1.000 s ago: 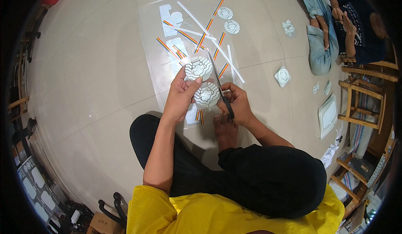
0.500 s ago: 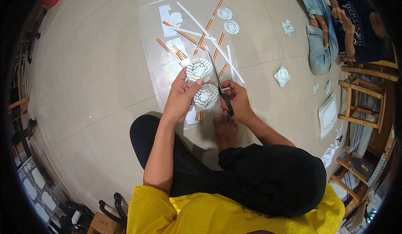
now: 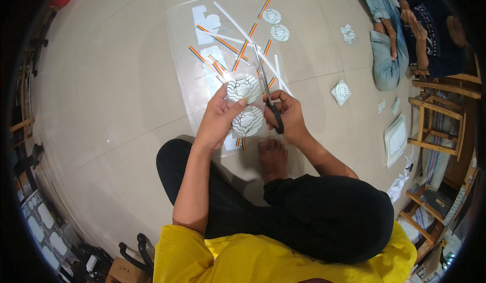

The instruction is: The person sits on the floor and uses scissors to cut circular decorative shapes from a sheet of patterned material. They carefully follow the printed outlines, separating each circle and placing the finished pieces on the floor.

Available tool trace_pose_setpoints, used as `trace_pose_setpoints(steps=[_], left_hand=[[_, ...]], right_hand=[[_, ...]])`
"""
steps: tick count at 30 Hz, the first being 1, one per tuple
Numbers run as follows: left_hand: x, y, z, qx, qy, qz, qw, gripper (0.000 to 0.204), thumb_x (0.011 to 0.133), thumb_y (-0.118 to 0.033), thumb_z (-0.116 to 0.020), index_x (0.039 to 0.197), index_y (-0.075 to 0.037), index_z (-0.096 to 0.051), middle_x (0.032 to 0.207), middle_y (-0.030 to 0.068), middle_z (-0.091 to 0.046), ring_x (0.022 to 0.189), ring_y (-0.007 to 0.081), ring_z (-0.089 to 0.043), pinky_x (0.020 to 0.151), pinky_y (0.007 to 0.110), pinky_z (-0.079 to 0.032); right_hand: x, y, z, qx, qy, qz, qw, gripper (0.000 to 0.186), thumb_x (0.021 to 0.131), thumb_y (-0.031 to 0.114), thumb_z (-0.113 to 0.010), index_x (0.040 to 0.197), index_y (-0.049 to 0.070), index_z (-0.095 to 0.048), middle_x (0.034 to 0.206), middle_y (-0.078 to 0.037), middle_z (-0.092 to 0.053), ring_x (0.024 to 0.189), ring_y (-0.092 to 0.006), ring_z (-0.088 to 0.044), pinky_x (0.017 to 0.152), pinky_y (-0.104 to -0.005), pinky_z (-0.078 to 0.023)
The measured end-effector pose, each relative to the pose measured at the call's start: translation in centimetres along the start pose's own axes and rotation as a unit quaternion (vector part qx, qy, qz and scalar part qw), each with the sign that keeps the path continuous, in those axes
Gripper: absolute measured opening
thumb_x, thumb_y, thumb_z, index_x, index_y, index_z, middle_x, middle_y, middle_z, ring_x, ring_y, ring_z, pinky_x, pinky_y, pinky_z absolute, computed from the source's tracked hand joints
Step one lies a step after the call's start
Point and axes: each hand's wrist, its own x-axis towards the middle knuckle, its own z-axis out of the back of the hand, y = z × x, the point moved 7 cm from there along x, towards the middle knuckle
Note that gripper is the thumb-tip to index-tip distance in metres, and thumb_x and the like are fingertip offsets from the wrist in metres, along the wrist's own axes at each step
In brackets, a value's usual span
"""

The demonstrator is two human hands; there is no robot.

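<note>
My left hand [image 3: 217,120] pinches a clear sheet with two round patterned stickers [image 3: 244,89], one above the other, thumb lying over the middle. My right hand [image 3: 288,115] grips black-handled scissors [image 3: 274,112], their blades pointing away from me along the sheet's right edge. Whether the blades touch the sheet I cannot tell. Beneath and beyond my hands, striped strips [image 3: 242,50] and white strips [image 3: 233,22] lie scattered over a transparent plastic sheet [image 3: 183,55]. Two more round stickers [image 3: 272,16] rest at its far right.
White cut-out sheets [image 3: 201,27] lie on the plastic. A square sticker piece [image 3: 341,92] and a crumpled scrap [image 3: 348,33] are on the tiled floor to the right. Another person [image 3: 430,30] sits at the far right, near wooden racks [image 3: 438,116]. My bare foot [image 3: 273,156] is close below the scissors.
The scissors' blade tips have moved away from me and slightly right, and the blades look closer together. The sticker sheet has shifted slightly, with its right edge now showing beside the blades.
</note>
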Motion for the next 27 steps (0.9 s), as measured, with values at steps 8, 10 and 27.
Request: trace_pose_setpoints(steps=[8,10,27], left_hand=[[-0.9,1.0,0.5,0.104,0.074,0.120,0.985,0.051,0.100,-0.002,-0.067,0.148,0.002,-0.052,0.115,0.0091,-0.077,0.096,0.0126,-0.075,0.083,0.028,-0.059],[-0.9,1.1,0.4,0.124,0.076,0.129,0.981,0.050,0.102,-0.005,-0.065,0.149,0.002,-0.051,0.116,0.0100,-0.076,0.096,0.0140,-0.075,0.084,0.029,-0.060],[-0.5,4.2,-1.1,0.069,0.011,-0.038,0.997,0.050,0.105,-0.012,-0.064,0.151,0.001,-0.049,0.145,0.0128,-0.061,0.130,0.0229,-0.062,0.109,0.039,-0.052]], right_hand=[[2.4,2.2,2.1,0.039,-0.006,0.050,0.998,0.040,0.093,0.008,-0.082,0.128,0.002,-0.061,0.091,-0.007,-0.072,0.081,-0.0129,-0.067,0.070,-0.0282,-0.053],[2.4,2.3,2.0,0.006,0.006,0.049,0.999,0.042,0.091,0.006,-0.083,0.127,0.002,-0.061,0.091,-0.007,-0.072,0.079,-0.0124,-0.067,0.068,-0.0268,-0.054],[0.8,2.4,0.1,0.165,-0.215,0.127,0.954,0.044,0.091,-0.001,-0.082,0.126,0.000,-0.056,0.092,-0.010,-0.073,0.075,-0.0100,-0.067,0.064,-0.0241,-0.054]])
